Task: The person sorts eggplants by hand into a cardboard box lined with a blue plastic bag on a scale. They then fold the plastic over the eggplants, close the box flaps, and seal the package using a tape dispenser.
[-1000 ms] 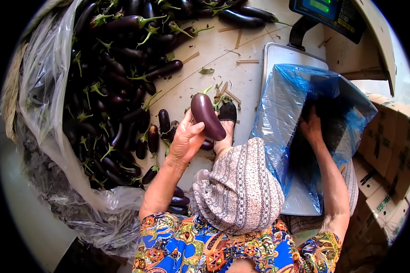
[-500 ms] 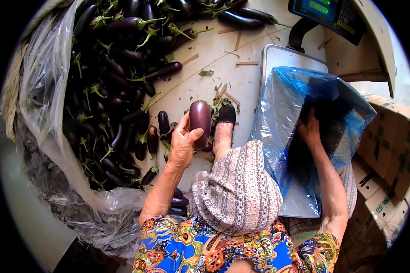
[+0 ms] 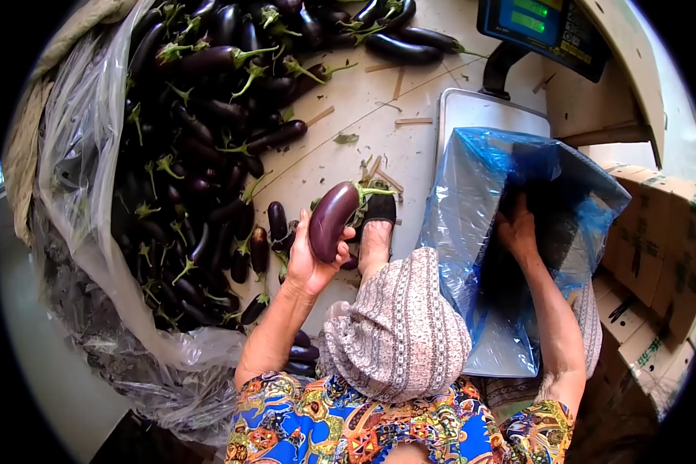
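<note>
My left hand point(image 3: 311, 261) is closed around a plump purple eggplant point(image 3: 335, 220), whose green stem points right. Below and left of it, a few loose eggplants point(image 3: 259, 249) lie on the floor beside the big pile point(image 3: 209, 155). My right hand point(image 3: 520, 229) reaches into a box lined with a blue plastic bag point(image 3: 465, 193), which stands on a scale platform point(image 3: 448, 112). The inside of the bag is dark, with shapes like eggplants in it. The fingers of that hand are lost in shadow, so what they touch is hidden.
A scale display point(image 3: 530, 22) with green digits stands at the upper right. Cardboard boxes point(image 3: 646, 232) are stacked at the right. Clear plastic sheeting point(image 3: 81, 178) edges the pile on the left. Wood strips point(image 3: 414, 121) and leaf scraps litter the floor by my foot point(image 3: 376, 236).
The eggplant in my left hand has turned from upright to slanted, its stem now toward the right, and my palm shows more. My right hand stays in the lined box.
</note>
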`<state>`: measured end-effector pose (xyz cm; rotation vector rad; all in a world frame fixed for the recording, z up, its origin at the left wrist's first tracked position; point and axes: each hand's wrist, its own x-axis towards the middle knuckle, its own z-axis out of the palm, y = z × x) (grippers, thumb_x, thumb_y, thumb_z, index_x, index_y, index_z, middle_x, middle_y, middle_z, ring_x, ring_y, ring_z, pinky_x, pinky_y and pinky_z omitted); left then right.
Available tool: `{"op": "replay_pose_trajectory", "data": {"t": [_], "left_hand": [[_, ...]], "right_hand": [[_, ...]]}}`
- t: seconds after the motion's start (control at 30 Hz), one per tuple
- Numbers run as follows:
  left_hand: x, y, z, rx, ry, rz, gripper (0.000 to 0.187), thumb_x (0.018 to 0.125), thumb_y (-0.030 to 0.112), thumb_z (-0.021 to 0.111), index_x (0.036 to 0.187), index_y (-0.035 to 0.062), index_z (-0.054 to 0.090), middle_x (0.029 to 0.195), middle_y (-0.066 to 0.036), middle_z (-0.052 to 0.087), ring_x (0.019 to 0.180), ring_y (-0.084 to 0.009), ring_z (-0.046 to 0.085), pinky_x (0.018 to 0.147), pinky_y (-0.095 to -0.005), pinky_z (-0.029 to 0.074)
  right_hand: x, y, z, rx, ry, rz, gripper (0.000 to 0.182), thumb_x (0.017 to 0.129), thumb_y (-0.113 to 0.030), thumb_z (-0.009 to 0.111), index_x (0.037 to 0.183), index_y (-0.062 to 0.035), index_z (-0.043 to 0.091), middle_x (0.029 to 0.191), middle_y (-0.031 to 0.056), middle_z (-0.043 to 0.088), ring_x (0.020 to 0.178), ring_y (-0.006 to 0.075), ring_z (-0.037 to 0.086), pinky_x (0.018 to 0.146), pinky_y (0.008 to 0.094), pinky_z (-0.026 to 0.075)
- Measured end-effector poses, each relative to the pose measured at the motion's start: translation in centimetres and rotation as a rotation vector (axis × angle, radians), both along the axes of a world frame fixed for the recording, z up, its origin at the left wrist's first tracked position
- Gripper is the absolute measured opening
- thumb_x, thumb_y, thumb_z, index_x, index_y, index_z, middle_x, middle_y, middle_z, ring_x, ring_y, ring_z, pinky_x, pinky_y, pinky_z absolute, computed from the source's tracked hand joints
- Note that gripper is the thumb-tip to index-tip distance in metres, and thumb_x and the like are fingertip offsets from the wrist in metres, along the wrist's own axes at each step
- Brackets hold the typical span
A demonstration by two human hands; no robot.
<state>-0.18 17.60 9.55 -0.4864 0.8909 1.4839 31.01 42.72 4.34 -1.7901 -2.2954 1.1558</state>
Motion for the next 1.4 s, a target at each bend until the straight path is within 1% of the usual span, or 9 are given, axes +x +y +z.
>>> {"op": "replay_pose_trajectory", "data": {"t": [0.33, 0.5, 0.57, 0.67, 0.8, 0.93, 1.0, 1.2, 1.4], "left_hand": [[0.2, 0.6, -0.8, -0.02, 0.0, 0.005, 0.059, 0.101, 0.058, 0.04, 0.133, 0.0099, 0.051, 0.1, -0.014, 0.067, 0.073, -0.0231, 0.064, 0.06, -0.0348, 0.053], [-3.9, 6.6, -4.5, -0.074, 0.195, -0.13, 0.063, 0.097, 0.063, 0.043, 0.131, 0.0113, 0.053, 0.085, -0.01, 0.065, 0.065, -0.0182, 0.062, 0.053, -0.03, 0.052], [-6.4, 15.0, -1.1, 0.114, 0.422, -0.181, 0.06, 0.098, 0.06, 0.045, 0.13, 0.0098, 0.053, 0.087, -0.008, 0.066, 0.064, -0.0166, 0.063, 0.053, -0.0286, 0.053], [-8.4, 29.0, 10.1, 0.674, 0.402, -0.12, 0.056, 0.1, 0.046, 0.053, 0.138, 0.0058, 0.045, 0.127, -0.013, 0.057, 0.109, -0.0197, 0.06, 0.082, -0.032, 0.05], [-8.5, 36.8, 17.0, 0.632, 0.877, -0.093, 0.073, 0.095, 0.043, 0.064, 0.146, 0.0041, 0.029, 0.138, -0.023, 0.046, 0.11, -0.0274, 0.061, 0.082, -0.0315, 0.052], [-8.0, 28.9, 11.4, 0.404, 0.774, -0.16, 0.045, 0.099, 0.03, 0.059, 0.135, 0.006, 0.046, 0.12, -0.017, 0.064, 0.098, -0.0213, 0.065, 0.081, -0.0305, 0.051], [-9.0, 22.0, 6.2, 0.193, 0.785, -0.159, 0.037, 0.1, 0.027, 0.058, 0.131, 0.0061, 0.054, 0.113, -0.012, 0.068, 0.095, -0.0181, 0.065, 0.081, -0.0302, 0.05], [-8.7, 0.1, -11.1, -0.423, 0.967, -0.558, 0.042, 0.093, 0.026, 0.063, 0.128, 0.0039, 0.057, 0.113, -0.011, 0.067, 0.1, -0.0187, 0.065, 0.084, -0.0298, 0.05], [-1.3, -1.9, -16.8, -0.53, 1.499, -0.808, 0.069, 0.075, 0.035, 0.078, 0.131, 0.0027, 0.055, 0.123, -0.022, 0.059, 0.115, -0.0365, 0.057, 0.099, -0.0423, 0.046]], "right_hand": [[1.3, -0.3, -2.2, 0.041, 0.012, 0.03, 0.069, 0.08, -0.032, 0.077, 0.13, 0.0013, 0.043, 0.108, 0.0312, 0.064, 0.103, 0.0475, 0.062, 0.087, 0.0474, 0.052], [0.2, -0.6, -0.8, 0.057, 0.035, 0.018, 0.073, 0.078, -0.033, 0.078, 0.13, 0.0016, 0.042, 0.105, 0.0319, 0.063, 0.099, 0.0498, 0.061, 0.082, 0.0501, 0.052], [-0.5, -0.7, 0.8, 0.075, 0.039, 0.012, 0.067, 0.078, -0.032, 0.078, 0.124, 0.0019, 0.044, 0.107, 0.032, 0.063, 0.1, 0.0504, 0.06, 0.085, 0.0516, 0.05], [-1.0, -0.4, 1.6, -0.055, -0.047, -0.026, 0.074, 0.078, -0.03, 0.078, 0.132, 0.001, 0.039, 0.118, 0.0318, 0.059, 0.109, 0.0495, 0.057, 0.093, 0.0496, 0.048], [-0.4, -0.5, 0.5, -0.019, -0.036, -0.023, 0.076, 0.078, -0.03, 0.077, 0.135, 0.0015, 0.037, 0.121, 0.0318, 0.059, 0.112, 0.0485, 0.057, 0.095, 0.0475, 0.047], [0.8, 0.0, -2.1, -0.01, -0.021, -0.007, 0.084, 0.078, -0.039, 0.078, 0.137, 0.0071, 0.039, 0.118, 0.0331, 0.06, 0.111, 0.0486, 0.058, 0.095, 0.0486, 0.049], [1.0, -0.4, -1.6, 0.043, 0.099, -0.015, 0.065, 0.079, -0.031, 0.078, 0.123, 0.0087, 0.051, 0.108, 0.0313, 0.065, 0.103, 0.0416, 0.065, 0.088, 0.0446, 0.052], [0.2, -0.5, -0.4, 0.206, 0.007, 0.194, 0.046, 0.082, -0.024, 0.073, 0.117, 0.0016, 0.055, 0.102, 0.0295, 0.065, 0.097, 0.0493, 0.061, 0.083, 0.0497, 0.05], [0.8, 0.1, -0.6, 0.166, -0.039, 0.212, 0.05, 0.085, -0.023, 0.069, 0.125, 0.0017, 0.052, 0.111, 0.0306, 0.064, 0.102, 0.0501, 0.06, 0.087, 0.0494, 0.05]]}}
